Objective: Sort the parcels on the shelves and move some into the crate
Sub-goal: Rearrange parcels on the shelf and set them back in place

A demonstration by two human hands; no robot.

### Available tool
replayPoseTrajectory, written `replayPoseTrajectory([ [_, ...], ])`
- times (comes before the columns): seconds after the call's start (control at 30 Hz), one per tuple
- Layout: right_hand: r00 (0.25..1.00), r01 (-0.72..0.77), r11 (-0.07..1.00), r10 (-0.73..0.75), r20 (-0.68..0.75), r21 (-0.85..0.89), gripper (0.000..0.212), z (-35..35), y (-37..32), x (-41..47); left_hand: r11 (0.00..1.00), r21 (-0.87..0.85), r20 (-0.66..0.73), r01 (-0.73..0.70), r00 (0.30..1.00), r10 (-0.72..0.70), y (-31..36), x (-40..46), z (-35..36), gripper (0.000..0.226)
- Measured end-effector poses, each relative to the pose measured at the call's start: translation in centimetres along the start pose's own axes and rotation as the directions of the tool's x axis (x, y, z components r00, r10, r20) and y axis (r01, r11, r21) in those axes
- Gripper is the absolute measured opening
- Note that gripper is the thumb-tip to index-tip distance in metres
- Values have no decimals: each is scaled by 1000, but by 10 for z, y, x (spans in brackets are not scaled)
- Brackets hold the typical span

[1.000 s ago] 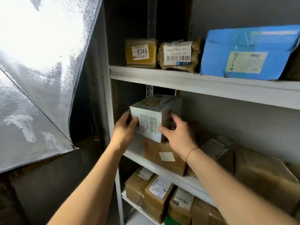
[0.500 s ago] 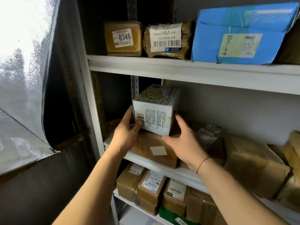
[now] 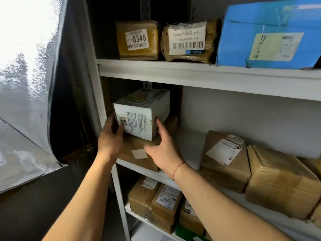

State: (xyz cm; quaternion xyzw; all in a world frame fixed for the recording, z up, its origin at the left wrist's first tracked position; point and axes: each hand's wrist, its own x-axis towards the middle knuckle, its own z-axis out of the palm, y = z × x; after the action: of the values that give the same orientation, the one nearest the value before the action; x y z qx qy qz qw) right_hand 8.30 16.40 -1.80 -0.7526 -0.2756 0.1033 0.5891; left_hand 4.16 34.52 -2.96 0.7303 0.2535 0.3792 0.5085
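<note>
Head view: a person's left hand grips the barcode end of a white printed carton, fingers curled round its left corner, while the right hand, fingers straight and apart, touches the carton's right face. The carton sits on a brown parcel at the left end of the middle shelf, not yet fully released. Sorting looks early or mid-way: taped brown parcels crowd this shelf and the shelf below, and more sit above beside a blue parcel. No crate is in view, so nothing shows parcels moved into it. Lower parcels are cut off; most labels are unreadable.
</note>
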Motion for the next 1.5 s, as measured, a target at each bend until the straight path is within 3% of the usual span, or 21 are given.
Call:
replayPoseTrajectory([
  [0.13,1000,-9,1000,9,1,-12,91,-17,4,-28,997,38,-285,-64,956,72,1,-44,14,40],
  [0.2,998,-33,995,28,-65,-89,81,-38,12,-53,978,138,-362,-155,912,195,3,-76,31,36],
  [0.3,969,-63,957,-9,-245,-285,73,-75,36,-89,900,200,-235,-387,873,428,1,-125,77,30],
  [0.4,924,-118,886,-67,-376,-449,70,-102,60,-111,847,116,90,-518,855,511,-2,-157,128,25],
  [0.47,911,-173,792,-97,-401,-585,69,-115,69,-119,897,58,276,-438,870,407,0,-166,154,28],
  [0.57,913,-236,636,-113,-392,-734,74,-128,77,-124,980,68,449,-185,883,136,14,-168,182,50],
  [0.67,925,-268,521,-95,-367,-810,83,-130,89,-124,988,157,523,-3,849,-81,24,-162,200,54],
  [0.77,923,-231,481,-166,-346,-846,79,-130,98,-126,986,168,502,24,858,-106,26,-158,204,43],
  [0.9,894,-120,600,-282,-349,-791,42,-137,104,-131,996,15,401,82,913,-81,22,-172,182,26],
  [0.97,857,-68,695,-327,-399,-716,33,-135,110,-137,994,-72,345,81,937,-51,16,-186,166,30],
  [1.03,852,-41,814,-275,-446,-580,56,-128,115,-145,980,-173,310,97,950,-39,7,-200,151,34],
  [1.1,888,-77,913,-120,-444,-400,88,-123,120,-153,952,-277,318,130,947,-37,-1,-209,142,31],
  [1.17,928,-117,968,27,-371,-223,98,-124,122,-156,930,-342,339,133,941,-10,-5,-215,134,30],
  [1.3,958,-45,998,58,-281,53,82,-133,120,-154,895,-425,358,134,933,31,-6,-213,123,36],
  [1.4,959,1,986,46,-279,166,67,-144,97,-146,840,-521,416,153,905,93,3,-206,112,41],
  [1.5,912,-99,864,277,-303,493,45,-160,73,-121,765,-621,434,173,888,151,20,-190,103,44],
])
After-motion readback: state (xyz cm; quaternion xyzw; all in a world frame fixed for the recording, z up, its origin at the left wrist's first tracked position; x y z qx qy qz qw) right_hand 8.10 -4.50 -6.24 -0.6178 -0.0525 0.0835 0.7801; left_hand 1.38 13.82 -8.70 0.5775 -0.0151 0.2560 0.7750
